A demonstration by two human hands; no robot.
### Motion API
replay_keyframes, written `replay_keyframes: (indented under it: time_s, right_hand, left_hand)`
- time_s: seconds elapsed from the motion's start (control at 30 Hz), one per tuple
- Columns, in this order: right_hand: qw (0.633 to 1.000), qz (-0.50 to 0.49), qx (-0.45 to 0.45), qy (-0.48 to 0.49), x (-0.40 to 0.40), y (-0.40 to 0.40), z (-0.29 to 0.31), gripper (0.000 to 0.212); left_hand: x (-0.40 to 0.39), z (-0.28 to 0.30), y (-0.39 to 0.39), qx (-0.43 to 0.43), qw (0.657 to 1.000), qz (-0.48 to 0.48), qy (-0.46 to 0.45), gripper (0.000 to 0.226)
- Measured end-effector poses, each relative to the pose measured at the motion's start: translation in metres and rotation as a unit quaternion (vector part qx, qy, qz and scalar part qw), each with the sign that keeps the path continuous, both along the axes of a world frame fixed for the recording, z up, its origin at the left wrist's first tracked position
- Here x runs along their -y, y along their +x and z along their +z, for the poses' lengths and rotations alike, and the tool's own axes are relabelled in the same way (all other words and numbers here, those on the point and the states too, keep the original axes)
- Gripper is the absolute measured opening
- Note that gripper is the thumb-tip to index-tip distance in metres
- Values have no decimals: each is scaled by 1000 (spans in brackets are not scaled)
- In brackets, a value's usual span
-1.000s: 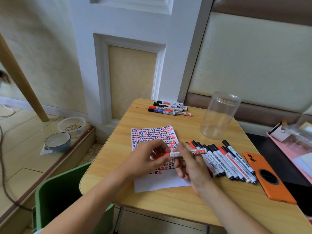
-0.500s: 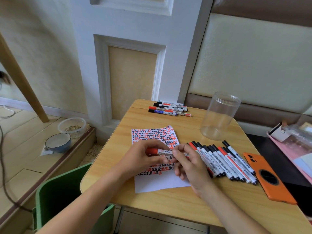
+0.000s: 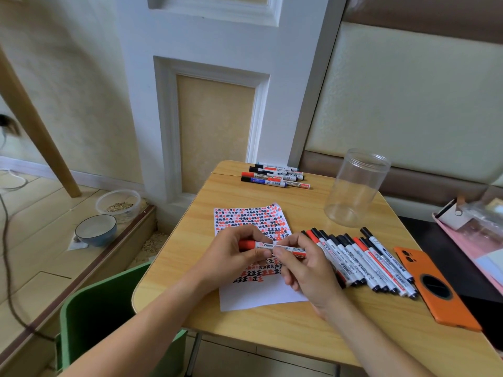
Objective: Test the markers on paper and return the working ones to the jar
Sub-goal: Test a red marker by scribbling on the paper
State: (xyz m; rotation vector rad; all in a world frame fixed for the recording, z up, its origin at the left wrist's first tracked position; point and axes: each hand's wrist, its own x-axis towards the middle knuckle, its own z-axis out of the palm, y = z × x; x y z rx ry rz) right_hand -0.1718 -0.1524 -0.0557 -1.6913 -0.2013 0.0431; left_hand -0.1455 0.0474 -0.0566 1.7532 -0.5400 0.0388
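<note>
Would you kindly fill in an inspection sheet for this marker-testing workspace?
Surface: wooden table, paper half covered in red and black marks.
Job's things: clear jar upright, empty; row of markers beside paper; smaller marker group at far edge.
Clutter: orange phone.
Hands: left hand and right hand both hold a capped red marker over the paper.
Cables: dark cable on floor.
Surroundings: green chair, two bowls on floor.
</note>
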Motion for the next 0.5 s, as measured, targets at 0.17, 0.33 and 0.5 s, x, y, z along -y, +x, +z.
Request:
replay_keyframes:
  time_s: [0.17, 0.33, 0.5]
  right_hand:
    - [999, -11, 34, -1, -3, 0, 0, 9]
    - [990, -8, 116, -77, -4, 2, -2, 7]
    - [974, 5, 169, -151, -7, -1, -6, 17]
  left_hand:
    - [-2, 4, 0, -15, 1000, -14, 15, 9]
    - [-6, 8, 2, -8, 998, -3, 70, 11]
    - [-5, 7, 2, 1, 996, 37, 76, 37]
